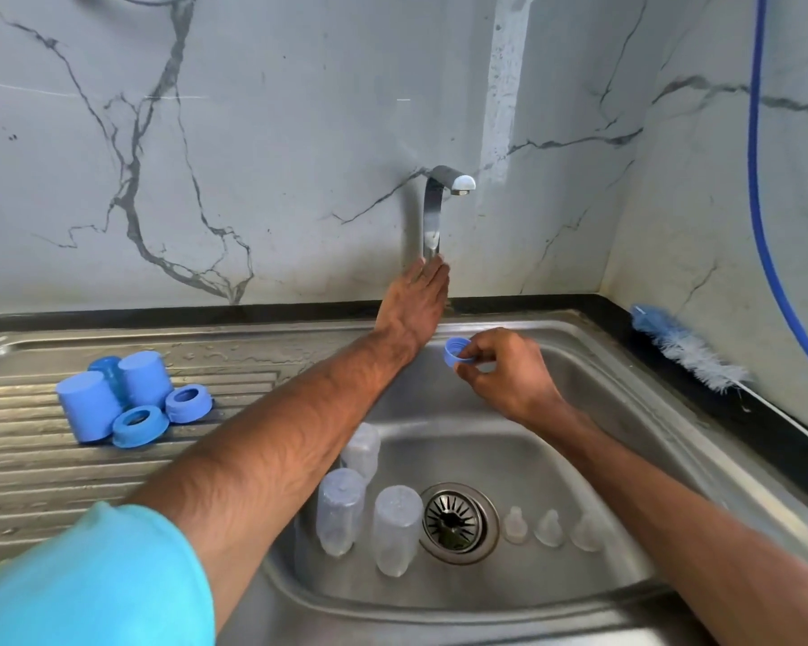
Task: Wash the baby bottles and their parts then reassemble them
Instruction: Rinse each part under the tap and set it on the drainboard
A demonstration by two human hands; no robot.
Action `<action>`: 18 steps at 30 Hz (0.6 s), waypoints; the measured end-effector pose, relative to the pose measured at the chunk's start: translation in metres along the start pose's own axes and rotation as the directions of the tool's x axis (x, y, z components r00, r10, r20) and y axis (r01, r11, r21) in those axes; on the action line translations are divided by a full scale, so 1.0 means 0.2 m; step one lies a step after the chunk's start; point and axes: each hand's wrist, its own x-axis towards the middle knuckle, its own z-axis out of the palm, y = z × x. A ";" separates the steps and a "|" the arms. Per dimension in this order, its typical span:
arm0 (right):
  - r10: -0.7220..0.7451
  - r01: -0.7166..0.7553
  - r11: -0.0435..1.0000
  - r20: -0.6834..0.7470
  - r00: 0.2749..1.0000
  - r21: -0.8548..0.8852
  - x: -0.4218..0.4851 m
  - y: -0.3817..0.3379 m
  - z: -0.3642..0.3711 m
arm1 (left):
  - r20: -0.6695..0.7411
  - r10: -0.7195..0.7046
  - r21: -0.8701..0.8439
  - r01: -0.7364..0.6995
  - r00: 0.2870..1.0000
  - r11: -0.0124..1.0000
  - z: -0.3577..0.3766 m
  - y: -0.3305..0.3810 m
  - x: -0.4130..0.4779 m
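My right hand pinches a blue screw ring above the sink basin. My left hand reaches back with straight fingers touching the base of the steel tap; no water is running. Three clear bottles stand upside down in the basin left of the drain, partly hidden by my left arm. Three clear teats sit to the right of the drain. On the drainboard at the left stand blue caps and two blue rings.
A blue and white bottle brush lies on the black counter edge at the right. A blue hose hangs down the right wall. A marble-patterned wall stands right behind the sink.
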 end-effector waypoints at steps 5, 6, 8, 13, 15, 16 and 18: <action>0.109 -0.108 0.992 -0.015 0.994 0.058 0.00 -0.01 0.00 | 0.089 -0.165 -0.282 0.184 0.982 0.942 0.06 0.07 -0.14; 0.120 -0.119 0.991 -0.009 0.993 0.063 0.00 -0.01 0.01 | 0.116 -0.170 -0.369 0.202 0.979 0.907 0.07 0.07 -0.17; 0.133 -0.134 0.989 0.008 0.991 0.063 0.00 -0.01 0.02 | 0.156 -0.118 -0.532 0.184 0.981 0.827 0.04 0.05 -0.19; 0.201 -0.204 0.977 0.042 0.979 0.060 0.03 -0.01 0.05 | 0.305 -0.110 -0.887 0.324 0.946 0.329 -0.06 0.10 -0.31; 0.275 -0.280 0.954 0.060 0.960 0.110 0.05 -0.02 0.06 | 0.339 -0.178 -0.925 0.362 0.924 0.116 -0.05 0.18 -0.40; 0.314 -0.319 0.933 0.059 0.948 0.166 0.05 -0.04 0.06 | 0.363 -0.189 -0.931 0.363 0.913 -0.035 -0.04 0.21 -0.42; 0.382 -0.381 0.872 0.060 0.922 0.307 0.06 -0.07 0.06 | 0.373 -0.185 -0.908 0.316 0.909 -0.277 -0.04 0.26 -0.44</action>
